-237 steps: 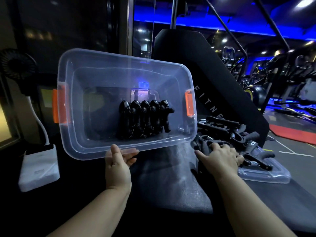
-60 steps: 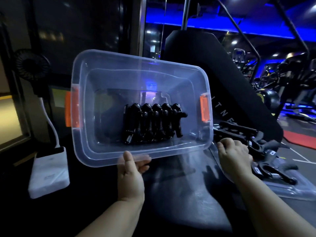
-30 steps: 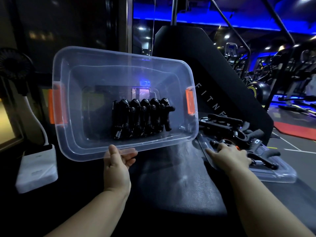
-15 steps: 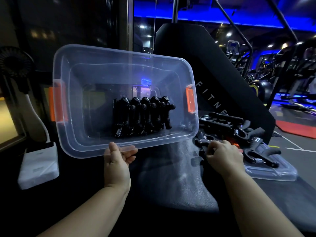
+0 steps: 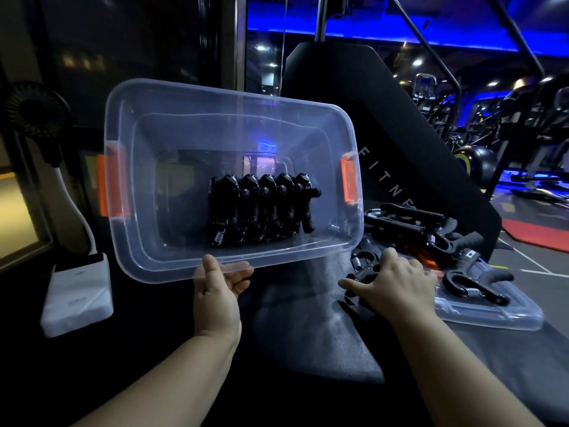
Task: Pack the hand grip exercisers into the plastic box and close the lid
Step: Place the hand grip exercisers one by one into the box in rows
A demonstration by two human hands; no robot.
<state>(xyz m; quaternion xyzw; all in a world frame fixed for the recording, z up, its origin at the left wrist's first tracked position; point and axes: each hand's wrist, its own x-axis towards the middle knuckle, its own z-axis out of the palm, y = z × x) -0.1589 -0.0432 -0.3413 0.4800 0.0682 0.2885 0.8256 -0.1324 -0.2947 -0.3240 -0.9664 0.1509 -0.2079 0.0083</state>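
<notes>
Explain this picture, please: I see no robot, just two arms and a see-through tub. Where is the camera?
No machine here: a person works with bare hands, and the one camera sits on their head, looking forward and down, so you see their own arms. The left hand pinches the near rim of the clear plastic box, tilted up towards the camera; a row of black hand grip exercisers sits inside. The right hand grips one exerciser at the edge of the pile lying on the box's clear lid, flat on the dark surface. At the left are a white block and a small fan. Behind is a gym.
</notes>
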